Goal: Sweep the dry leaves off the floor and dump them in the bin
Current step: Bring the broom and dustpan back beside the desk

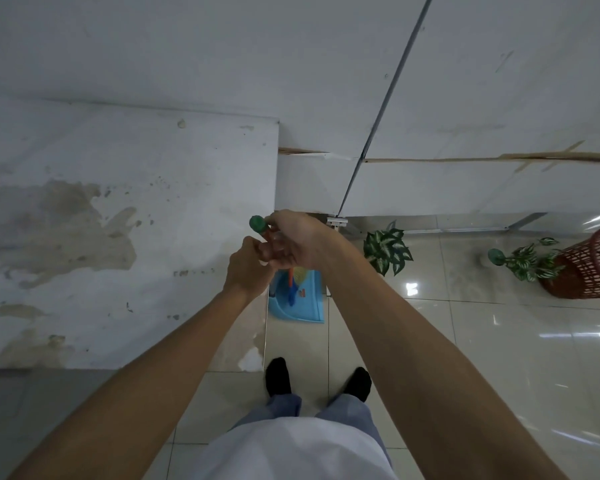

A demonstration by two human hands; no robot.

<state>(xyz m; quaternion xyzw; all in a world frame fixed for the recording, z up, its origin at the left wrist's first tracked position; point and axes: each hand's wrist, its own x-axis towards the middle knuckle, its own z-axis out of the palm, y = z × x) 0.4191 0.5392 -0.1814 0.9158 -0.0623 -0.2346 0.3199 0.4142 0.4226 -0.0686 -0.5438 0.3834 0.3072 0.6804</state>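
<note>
- Both hands meet at frame centre, over the corner of a stained white wall (118,220) that fills the 9 o'clock side.
- Right hand (297,239): grip closed around the top of an upright broom handle (271,245), just below its green end cap (257,223).
- Left hand (245,266): touching the same handle just below the right hand; fingers curled against it, but whether the grip is fully closed cannot be told.
- The handle runs down to a blue dustpan (300,303) on the floor at 6 o'clock from the hands, tucked against the wall corner. The orange and blue parts of the shaft show against the pan.
- Leaves (387,249): a green-and-white cluster lies on the glossy tiled floor (465,358) at 3 o'clock from the hands, near the wall base.
- Second leaf cluster (530,263) lies farther toward 3 o'clock, touching the red mesh bin (591,268).
- Bin lies tilted on its side at the right edge, partly cut off.
- Two feet in dark socks (278,375) stand at 6 o'clock, close to the dustpan.
- A white wall panel with a dark seam (388,91) spans 12 to 2 o'clock.
</note>
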